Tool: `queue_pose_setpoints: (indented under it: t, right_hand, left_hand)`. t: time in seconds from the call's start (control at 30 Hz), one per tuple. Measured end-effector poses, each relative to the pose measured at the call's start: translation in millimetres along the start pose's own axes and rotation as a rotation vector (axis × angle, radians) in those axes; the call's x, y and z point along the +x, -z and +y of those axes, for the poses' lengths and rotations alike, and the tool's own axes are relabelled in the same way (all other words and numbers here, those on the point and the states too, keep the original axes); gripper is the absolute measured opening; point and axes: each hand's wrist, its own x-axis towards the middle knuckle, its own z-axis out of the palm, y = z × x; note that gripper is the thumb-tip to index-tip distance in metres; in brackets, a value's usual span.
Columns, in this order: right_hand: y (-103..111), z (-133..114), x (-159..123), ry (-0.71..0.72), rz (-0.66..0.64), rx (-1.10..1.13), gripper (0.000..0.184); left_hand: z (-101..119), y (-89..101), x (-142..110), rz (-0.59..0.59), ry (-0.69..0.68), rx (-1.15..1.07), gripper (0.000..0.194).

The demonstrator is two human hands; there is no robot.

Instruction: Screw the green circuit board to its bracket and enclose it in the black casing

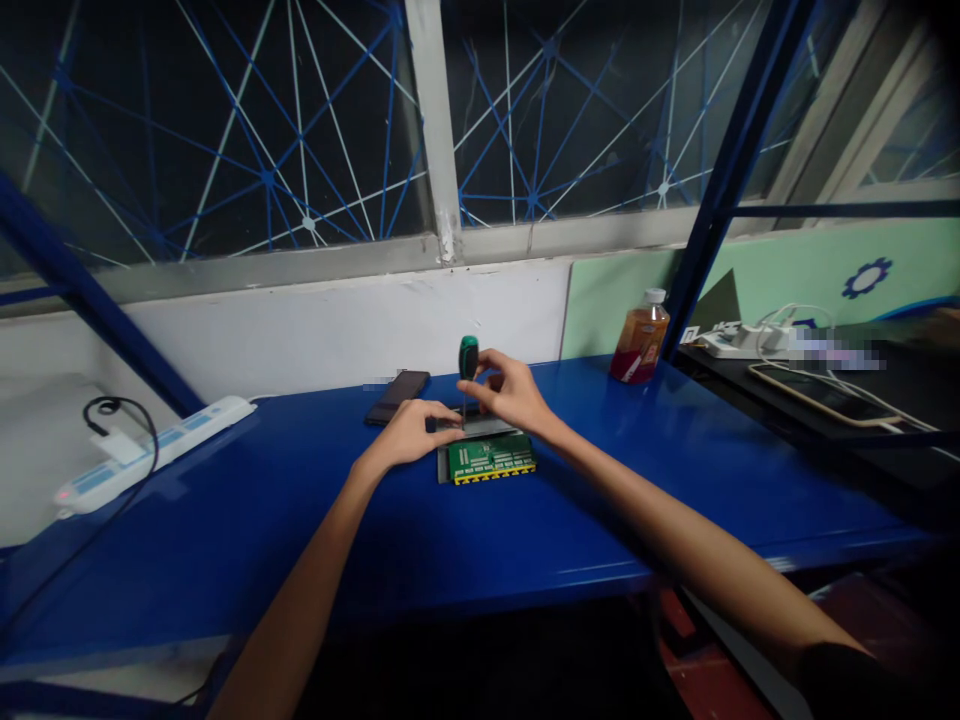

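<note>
The right hand [517,395] is gripping a screwdriver [469,358], its thumb and fingers closing around the green and black handle. The screwdriver is standing nearly upright, its shaft pointing down toward a grey metal piece [499,424] in the middle of the blue worktop [300,530]. The left hand [411,432] is lying palm-down at the left end of the metal piece, its fingers reaching in near the lower end of the shaft; whether they are pinching anything is too small to tell. The tip of the shaft is meeting the area between the two hands, but its exact contact is not showing clearly.

A green circuit board [491,457] with a yellow front edge is lying on the worktop just in front of the metal piece, on the person's side. Behind the left hand, a dark phone [397,396] is lying flat near the wall. Well apart to the right, a bottle [643,340] with a white cap is standing upright near the back edge. At the far left, a white power strip [176,450] is stretching diagonally, with a white plug [120,450] sitting in it and a black cable [154,470] looping from it. On the dark surface at the right, another phone [821,395] is resting beside white cables
</note>
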Motion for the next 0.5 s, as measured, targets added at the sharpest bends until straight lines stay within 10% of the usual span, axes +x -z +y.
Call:
queue_pose_setpoints:
  t: [0.2, 0.5]
  right_hand:
    - [40, 19, 11, -0.062, 0.142, -0.094, 0.032]
    - [93, 70, -15, -0.527, -0.213, -0.546, 0.029]
  left_hand:
    - [-9, 10.0, -4, 0.000, 0.029, 0.069, 0.024]
    - [-23, 13.6, -9, -0.077, 0.074, 0.095, 0.024]
